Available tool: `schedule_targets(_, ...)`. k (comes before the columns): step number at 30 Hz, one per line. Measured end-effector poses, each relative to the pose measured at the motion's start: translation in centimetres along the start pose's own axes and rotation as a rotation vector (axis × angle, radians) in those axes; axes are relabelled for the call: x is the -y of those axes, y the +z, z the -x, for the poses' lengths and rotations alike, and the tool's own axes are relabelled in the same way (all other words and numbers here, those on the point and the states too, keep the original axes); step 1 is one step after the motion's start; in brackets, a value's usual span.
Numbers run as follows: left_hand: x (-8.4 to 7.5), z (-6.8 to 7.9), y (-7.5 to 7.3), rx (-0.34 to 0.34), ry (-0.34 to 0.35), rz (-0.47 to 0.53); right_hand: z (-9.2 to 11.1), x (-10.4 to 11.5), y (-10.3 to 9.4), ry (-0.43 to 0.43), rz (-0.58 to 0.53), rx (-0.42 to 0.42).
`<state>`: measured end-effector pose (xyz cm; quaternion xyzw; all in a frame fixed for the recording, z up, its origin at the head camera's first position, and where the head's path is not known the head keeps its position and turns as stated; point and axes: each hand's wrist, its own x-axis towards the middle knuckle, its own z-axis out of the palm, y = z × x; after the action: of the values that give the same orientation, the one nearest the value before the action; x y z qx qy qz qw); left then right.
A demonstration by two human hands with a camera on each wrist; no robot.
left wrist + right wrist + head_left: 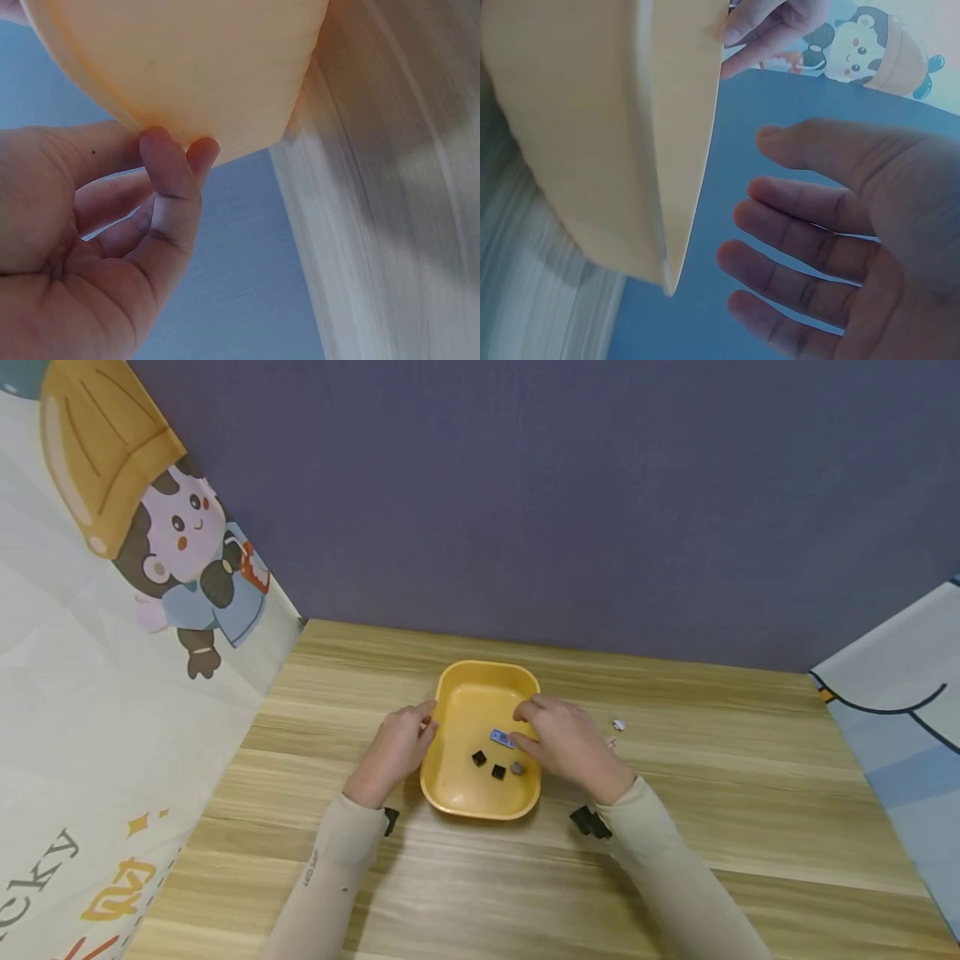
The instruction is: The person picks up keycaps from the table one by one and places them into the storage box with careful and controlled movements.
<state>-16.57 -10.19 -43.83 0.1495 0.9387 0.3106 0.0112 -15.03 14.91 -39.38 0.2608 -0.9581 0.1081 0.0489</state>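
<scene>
Blue block (502, 738) lies inside yellow tray (467, 712); right hand (567, 741) nearer, fingers loose, gripping nothing. From right thumb, block sits just left, apparently below, long axis aimed roughly toward thumb tip. Left hand (393, 743) pinches tray's rim. 2 black pieces (479, 758), 1 grey lump (517, 768) lie nearside of thumb.

The exact sort of place cannot be told. A wood-grain table (465, 885) meets a plain blue wall (525, 502), with a cartoon-printed sheet (75, 685) alongside.
</scene>
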Motion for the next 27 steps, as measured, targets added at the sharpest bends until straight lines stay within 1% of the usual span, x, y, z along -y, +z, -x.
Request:
schedule_targets(4, 0.0, -0.1, 0.0, 0.000, -0.002, -0.003, 0.7, -1.3, 0.0, -0.011, -0.008, -0.052)
schedule_targets(7, 0.0, -0.1, 0.0, 0.002, -0.006, -0.002, 1.5, -2.7, 0.1, 0.009, -0.012, -0.069)
schedule_targets(14, 0.1, 0.1, -0.1, 0.002, -0.001, 0.021, 3.9, -6.8, 0.3, 0.126, -0.015, -0.016)
schedule_targets(19, 0.1, 0.1, -0.1, 0.000, -0.001, 0.026, 5.5, -9.1, 0.3, 0.182, -0.027, -0.012)
schedule_targets(22, 0.0, 0.1, -0.1, 0.000, 0.001, 0.028, 6.5, -10.1, 0.5, 0.197, -0.016, -0.018)
schedule_targets(27, 0.1, 0.1, 0.0, -0.005, 0.003, 0.029, 7.8, -10.8, 1.2, 0.201, 0.005, -0.019)
